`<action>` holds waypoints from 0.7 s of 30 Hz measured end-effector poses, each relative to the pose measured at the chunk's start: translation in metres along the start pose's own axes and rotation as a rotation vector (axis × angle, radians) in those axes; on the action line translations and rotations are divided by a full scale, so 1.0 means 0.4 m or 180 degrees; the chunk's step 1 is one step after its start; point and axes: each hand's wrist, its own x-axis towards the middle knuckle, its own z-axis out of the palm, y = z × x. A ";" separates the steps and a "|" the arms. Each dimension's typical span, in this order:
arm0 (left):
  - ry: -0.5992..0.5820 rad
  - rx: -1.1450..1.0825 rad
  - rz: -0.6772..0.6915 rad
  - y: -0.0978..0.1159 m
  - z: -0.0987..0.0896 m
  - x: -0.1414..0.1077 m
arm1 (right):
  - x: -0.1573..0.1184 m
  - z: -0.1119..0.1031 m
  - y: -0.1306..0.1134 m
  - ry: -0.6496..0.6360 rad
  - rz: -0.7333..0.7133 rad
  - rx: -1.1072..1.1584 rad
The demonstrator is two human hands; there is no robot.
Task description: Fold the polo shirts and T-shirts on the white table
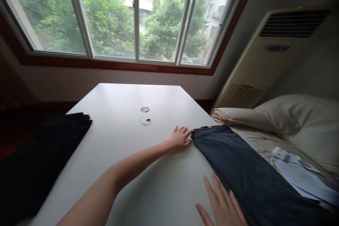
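Dark navy trousers [238,162] lie folded lengthwise over the right side of the white table [119,141], their waistband toward the far side. My left hand [180,139] rests on the table with its fingers spread, fingertips and thumb at the corner of the waistband. Nearer to me, my right hand [224,201] has its fingers apart beside the edge of the trouser leg, slightly blurred and cut off by the bottom of the picture. Neither hand holds anything.
Black cloth [39,159] hangs over the table's left edge. Two round fittings, one a grey disc [146,121], are set in the tabletop. On the right is a beige couch [299,123] with white papers [296,173]. Behind stand a window and an air conditioner [272,56].
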 end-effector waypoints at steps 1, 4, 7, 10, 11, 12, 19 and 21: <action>-0.0016 0.0062 -0.0108 -0.029 -0.016 -0.045 | 0.061 -0.002 -0.055 -0.0086 -0.0151 0.0133; 0.0216 0.0389 -0.0870 -0.128 -0.087 -0.176 | 0.264 0.015 -0.213 -0.0656 -0.0437 0.0501; 0.0409 0.0890 -0.1786 -0.243 -0.196 -0.307 | 0.463 0.068 -0.325 -0.0952 -0.0397 0.0605; 0.0365 0.1291 -0.2615 -0.349 -0.333 -0.446 | 0.623 0.125 -0.403 -0.0965 0.0002 0.0666; 0.0405 0.1407 -0.2861 -0.378 -0.380 -0.493 | 0.662 0.140 -0.425 -0.0937 0.0106 0.0712; 0.0472 0.1526 -0.3071 -0.402 -0.426 -0.539 | 0.694 0.151 -0.445 -0.0910 0.0169 0.0763; 0.0622 0.0778 -0.4416 -0.496 -0.611 -0.759 | 0.750 0.192 -0.483 -0.0731 0.0263 0.1072; 0.0644 0.0327 -0.4527 -0.510 -0.619 -0.786 | 0.745 0.198 -0.471 -0.0659 0.0326 0.1173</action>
